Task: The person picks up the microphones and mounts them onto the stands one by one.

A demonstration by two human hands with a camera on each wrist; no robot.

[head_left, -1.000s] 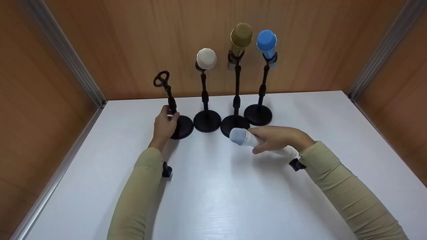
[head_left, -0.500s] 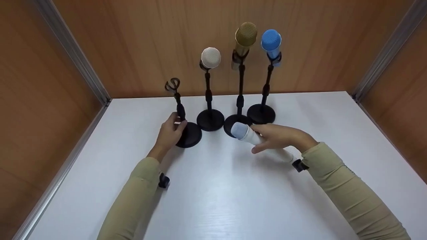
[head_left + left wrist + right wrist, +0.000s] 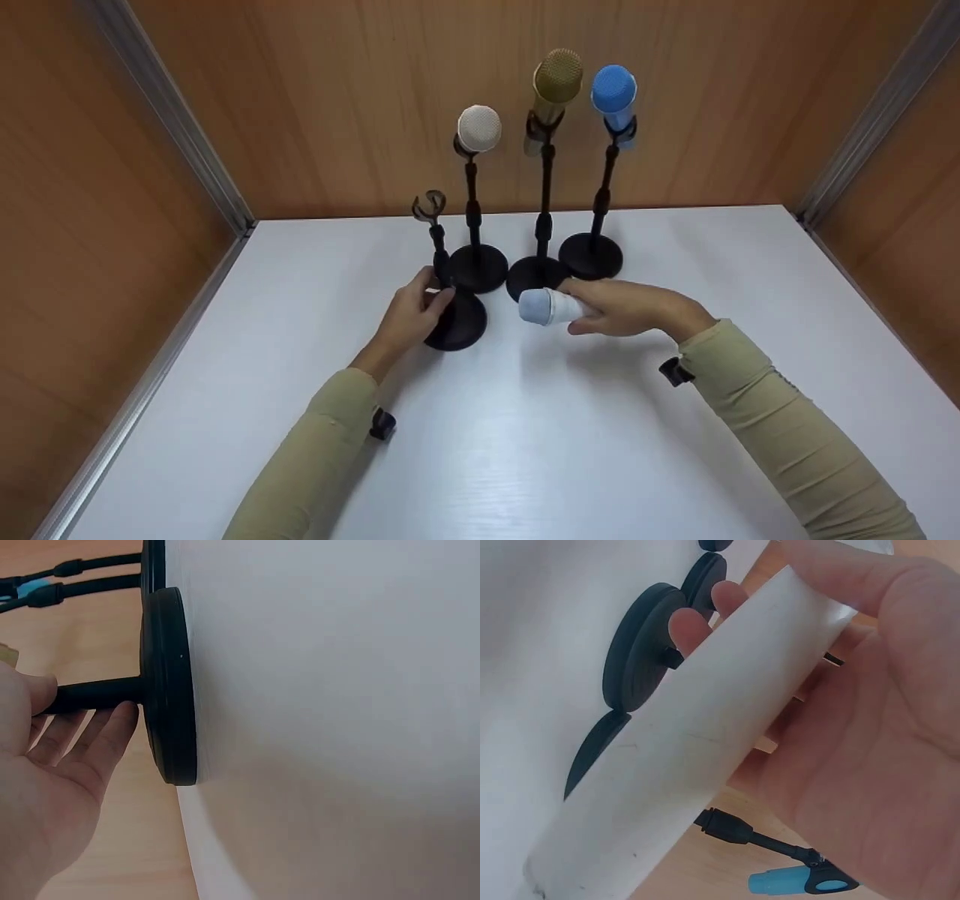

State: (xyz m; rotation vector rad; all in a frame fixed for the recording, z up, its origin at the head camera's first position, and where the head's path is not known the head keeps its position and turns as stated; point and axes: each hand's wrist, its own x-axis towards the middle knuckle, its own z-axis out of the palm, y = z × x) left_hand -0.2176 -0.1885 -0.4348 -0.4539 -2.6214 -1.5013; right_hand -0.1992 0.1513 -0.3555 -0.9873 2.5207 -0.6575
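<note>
My left hand [image 3: 409,319] grips the pole of a black microphone stand [image 3: 459,322] low down, just above its round base. An open clip [image 3: 429,206] tops this stand, with no microphone in it. In the left wrist view, the thumb and fingers of the left hand [image 3: 67,765] wrap the pole, and the base [image 3: 171,690] is close over the white table. My right hand [image 3: 626,306] holds a white microphone [image 3: 551,307] by its body, its pale blue-grey head pointing left. Seen from the right wrist, the white microphone body [image 3: 682,742] lies across the fingers.
Behind my hands stand three more black stands holding a white microphone [image 3: 478,129], a gold microphone [image 3: 559,79] and a blue microphone [image 3: 613,90]. Their bases sit close together. Wooden panels [image 3: 360,112] wall the white table [image 3: 480,435] at the back and sides.
My left hand has brought the stand to the right and nearer to me, in front of the white microphone's stand. The right hand stays about where it was, its microphone now turned more level.
</note>
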